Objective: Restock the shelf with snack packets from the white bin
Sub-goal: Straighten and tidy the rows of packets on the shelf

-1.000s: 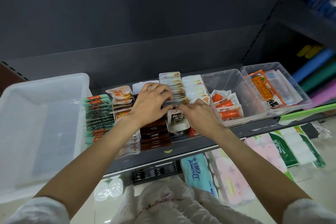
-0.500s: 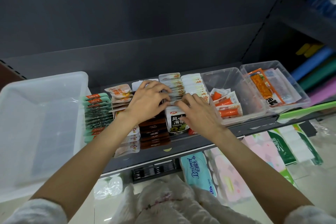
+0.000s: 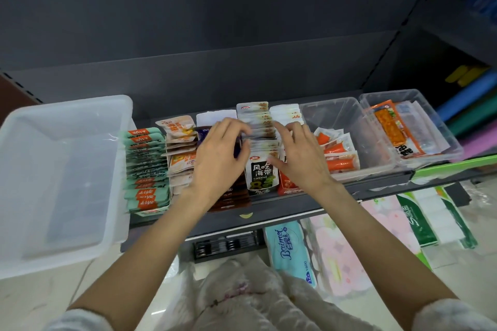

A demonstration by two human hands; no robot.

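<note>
- Head view looks down on a dark shelf point(image 3: 282, 209) carrying rows of snack packets, with both bare hands over the middle row.
- Left hand point(image 3: 219, 154) lies against the left side of the row of white seaweed packets point(image 3: 259, 140); its fingers curl toward the packets and its thumb touches the row's side, but I cannot tell whether this grip actually pinches a packet.
- Right hand point(image 3: 298, 153) rests on the right side of the same row, fingers fairly straight and spread, pressing against the packets, grip apart.
- Front packet point(image 3: 261, 176) of that row stands upright near the shelf's front edge, between the two hands.
- Left of the hands stand a row of beige packets point(image 3: 178, 153) and, further left, a row of green and orange packets point(image 3: 145, 169).
- White bin point(image 3: 59, 177) sits at the shelf's left end, overhanging the front edge; no packets show inside it.
- Toward the right end, a clear tub point(image 3: 357, 126) holds orange packets point(image 3: 338, 158), and a second clear tub point(image 3: 435, 126) sits just beside it.
- Below the shelf lie tissue packs point(image 3: 289, 247).
</note>
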